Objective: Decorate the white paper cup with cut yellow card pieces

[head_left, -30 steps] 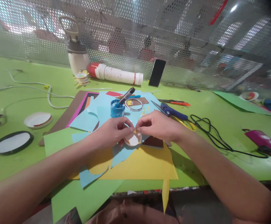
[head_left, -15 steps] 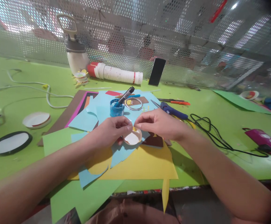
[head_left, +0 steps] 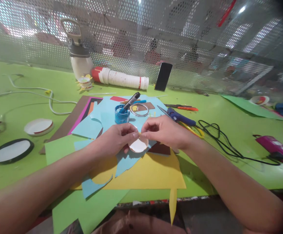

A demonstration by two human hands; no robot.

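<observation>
My left hand (head_left: 118, 136) is closed on a shallow white round paper cup base (head_left: 138, 145), fingers behind it and thumb at its upper rim. My right hand (head_left: 164, 130) pinches at the same rim from the right, its fingertips meeting my left thumb. Between the fingertips shows a tiny yellow bit (head_left: 139, 134), mostly hidden. Beneath my hands lie light blue paper scraps (head_left: 126, 162) and a yellow sheet (head_left: 156, 172). Just beyond stands a jar of blue paint (head_left: 122, 115) with a black marker (head_left: 133, 100) leaning in it.
Blue-handled scissors (head_left: 180, 117), a black cord (head_left: 219, 139) and a magenta tool (head_left: 275, 148) lie to the right. A phone (head_left: 164, 77), stacked paper cups (head_left: 122, 79) and a white jug (head_left: 81, 63) line the back before a perforated metal screen (head_left: 131, 35). Another cup base (head_left: 39, 126) lies left.
My right hand has shifted slightly, its fingertips now pressed closer to my left thumb at the rim. The cup base is tilted a little differently, and the yellow bit shows less.
</observation>
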